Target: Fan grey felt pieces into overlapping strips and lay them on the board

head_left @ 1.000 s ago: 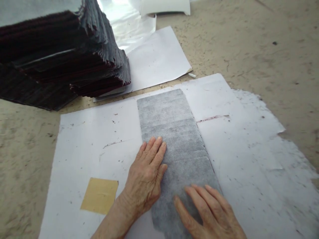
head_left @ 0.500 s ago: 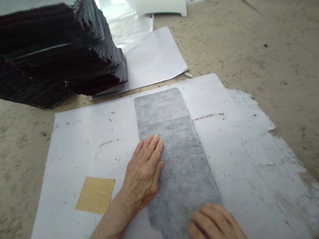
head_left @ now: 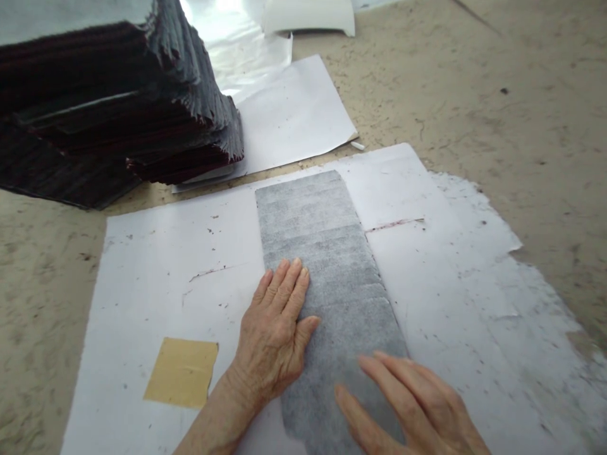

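A long grey fabric-like strip [head_left: 341, 316] with faint crosswise creases lies flat on a white paper sheet [head_left: 156, 272]. My left hand [head_left: 275, 335] rests flat across the strip's left edge, fingers stretched forward and thumb out to the side. Over the near right part of the strip is my right hand [head_left: 412, 404], thumb and fingers apart, with nothing between them. Whether its fingertips touch the strip I cannot tell. The strip's near end runs out of view at the bottom.
A tall stack of dark pieces with frayed grey edges [head_left: 190, 95] stands at the back left. Behind the work sheet lies another white sheet [head_left: 303, 101], and a white curved piece [head_left: 308, 16] is at the top. A tan tape square [head_left: 183, 373] sits at the left.
My right hand has moved up and slightly inward over the strip, and its fingers have spread. My left hand stays put, its thumb now reaching a little farther out.
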{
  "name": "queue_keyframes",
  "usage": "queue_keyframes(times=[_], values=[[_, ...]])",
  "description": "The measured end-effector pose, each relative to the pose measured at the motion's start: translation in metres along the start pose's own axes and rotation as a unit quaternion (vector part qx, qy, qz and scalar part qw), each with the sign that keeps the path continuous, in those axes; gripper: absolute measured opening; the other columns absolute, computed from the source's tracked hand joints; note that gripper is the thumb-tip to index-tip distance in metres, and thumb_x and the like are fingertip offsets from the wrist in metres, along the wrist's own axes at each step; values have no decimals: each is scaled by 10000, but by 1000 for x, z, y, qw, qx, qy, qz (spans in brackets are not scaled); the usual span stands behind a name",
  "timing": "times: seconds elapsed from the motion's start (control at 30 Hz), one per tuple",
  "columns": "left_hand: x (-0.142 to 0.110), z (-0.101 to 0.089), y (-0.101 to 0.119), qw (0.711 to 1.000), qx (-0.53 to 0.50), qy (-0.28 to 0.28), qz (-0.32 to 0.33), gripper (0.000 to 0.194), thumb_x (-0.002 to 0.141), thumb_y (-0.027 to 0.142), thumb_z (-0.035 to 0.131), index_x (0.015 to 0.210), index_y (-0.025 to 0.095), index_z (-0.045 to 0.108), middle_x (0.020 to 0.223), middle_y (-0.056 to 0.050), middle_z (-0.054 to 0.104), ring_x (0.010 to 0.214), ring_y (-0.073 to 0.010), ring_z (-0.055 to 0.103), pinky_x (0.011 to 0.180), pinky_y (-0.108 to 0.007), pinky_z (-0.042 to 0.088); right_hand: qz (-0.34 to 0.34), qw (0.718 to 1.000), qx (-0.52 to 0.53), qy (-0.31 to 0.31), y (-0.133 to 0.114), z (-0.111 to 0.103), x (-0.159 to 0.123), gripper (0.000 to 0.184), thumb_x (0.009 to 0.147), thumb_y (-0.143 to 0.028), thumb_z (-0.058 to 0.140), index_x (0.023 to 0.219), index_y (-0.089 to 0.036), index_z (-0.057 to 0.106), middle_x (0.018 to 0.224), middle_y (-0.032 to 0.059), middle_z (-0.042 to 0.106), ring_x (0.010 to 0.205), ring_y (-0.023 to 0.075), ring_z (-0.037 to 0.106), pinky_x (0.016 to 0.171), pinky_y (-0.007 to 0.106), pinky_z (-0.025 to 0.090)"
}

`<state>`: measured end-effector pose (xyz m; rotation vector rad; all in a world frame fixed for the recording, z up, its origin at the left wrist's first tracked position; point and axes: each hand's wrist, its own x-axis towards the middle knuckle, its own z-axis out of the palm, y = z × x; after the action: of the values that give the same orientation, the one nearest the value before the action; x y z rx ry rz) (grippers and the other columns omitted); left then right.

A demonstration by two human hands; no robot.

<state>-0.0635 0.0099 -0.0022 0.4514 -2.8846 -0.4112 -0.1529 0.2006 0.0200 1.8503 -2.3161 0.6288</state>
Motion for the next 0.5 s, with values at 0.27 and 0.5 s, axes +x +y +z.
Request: queue_keyframes(times=[0.27,0.5], values=[[-5,-14,-5,995,-94,9,-29,533,886,249,448,1381,126,292,1456,-133,317,1350,-244,269,1117,-473,218,-33,997,66,-31,20,-6,8,173,845,-185,519,958,-200,649,976,31,679,1009,176,564,930,341,405],[-22,-28,9,982,-83,97,-138,368,766,208,604,1116,167,494,1028,-88,590,959,-219,542,815,-383,456,-56,998,6,-28,66,-5,65,220,853,-233,487,1024,-137,587,955,86,640,866,220,568,722,374,445]])
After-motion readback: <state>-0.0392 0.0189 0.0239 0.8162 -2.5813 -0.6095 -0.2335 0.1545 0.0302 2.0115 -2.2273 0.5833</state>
